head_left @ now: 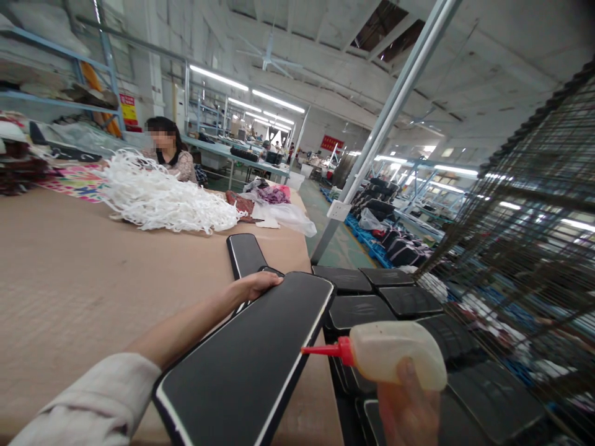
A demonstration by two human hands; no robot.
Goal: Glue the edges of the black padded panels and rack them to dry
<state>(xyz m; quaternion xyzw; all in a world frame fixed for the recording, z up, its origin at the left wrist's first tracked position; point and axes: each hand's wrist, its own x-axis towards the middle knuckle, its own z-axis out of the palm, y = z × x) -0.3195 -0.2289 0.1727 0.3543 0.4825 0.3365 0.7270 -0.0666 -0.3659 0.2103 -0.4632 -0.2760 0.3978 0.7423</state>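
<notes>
My left hand grips the far edge of a long black padded panel with rounded corners, its thumb on top and the other fingers hidden. A white line runs along the panel's rim. In my right hand is a translucent glue bottle holding yellowish liquid, lying on its side. Its red nozzle points left, with the tip at the white line on the panel's right edge. Beyond my left hand, another black panel rests on the brown table.
A heap of white strips lies on the table's far side, near a seated person. Several black panels are stacked to the right, below a slanting metal post. A wire mesh rack stands at far right.
</notes>
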